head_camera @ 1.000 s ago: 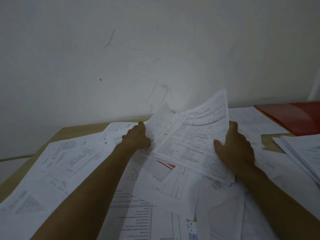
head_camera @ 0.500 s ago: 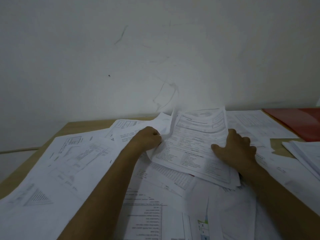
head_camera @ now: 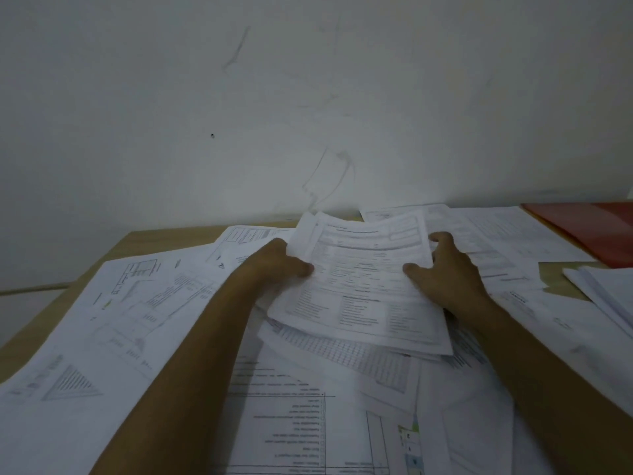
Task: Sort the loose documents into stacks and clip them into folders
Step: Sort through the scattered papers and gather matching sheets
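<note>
We are mid-gather—our left hand (head_camera: 274,265) and right hand (head_camera: 445,269) each pinch a side of a small bundle of sheets (head_camera: 359,293) above the littered desk (head_camera: 154,238)—and next it wants squaring, then carrying to the red folder (head_camera: 589,231).

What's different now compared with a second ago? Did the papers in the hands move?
The held sheaf of papers, tilted up toward the wall a second ago, has come down nearly flat over the pile. The left hand still grips its left edge, and the right hand still holds its right edge. The red folder, the side stack and the large drawings lie as before.
</note>
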